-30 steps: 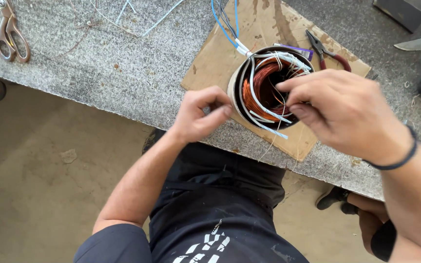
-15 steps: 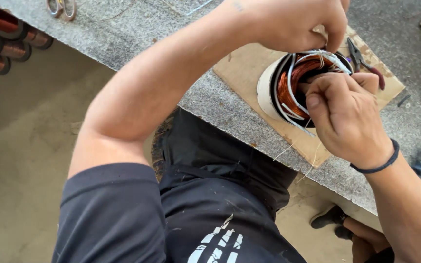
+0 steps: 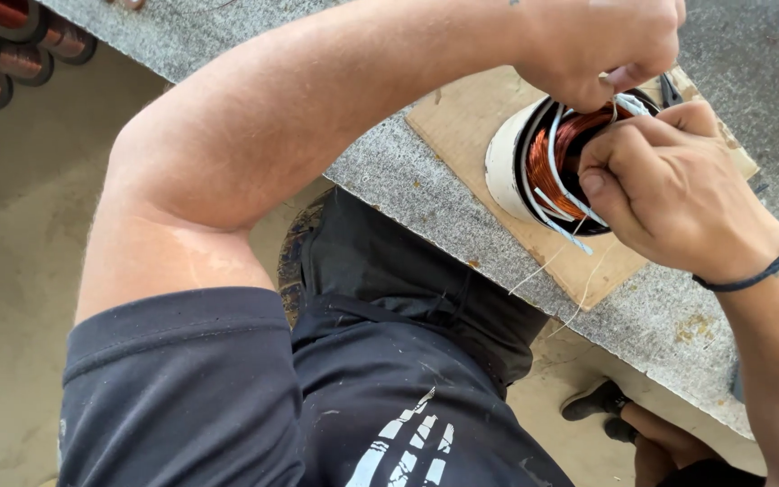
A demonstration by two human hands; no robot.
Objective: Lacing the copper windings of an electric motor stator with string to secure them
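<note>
White-cased motor stator (image 3: 508, 162) holds copper windings (image 3: 554, 155).

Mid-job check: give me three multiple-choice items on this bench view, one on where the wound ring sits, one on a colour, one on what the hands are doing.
1. The round motor winding sits on:
A. a brown board
B. the floor
C. a metal tray

2. The wire coils inside it are:
A. green
B. copper-orange
C. black

3. The left hand is:
A. flat on the bench
B. hanging free
C. pinching white tubing above the winding

Answers: 1 A, the brown board lies under it on the grey bench. 2 B, the coils show copper-orange. 3 C, its fingers grip white tubing while the right hand works at the rim.
</note>
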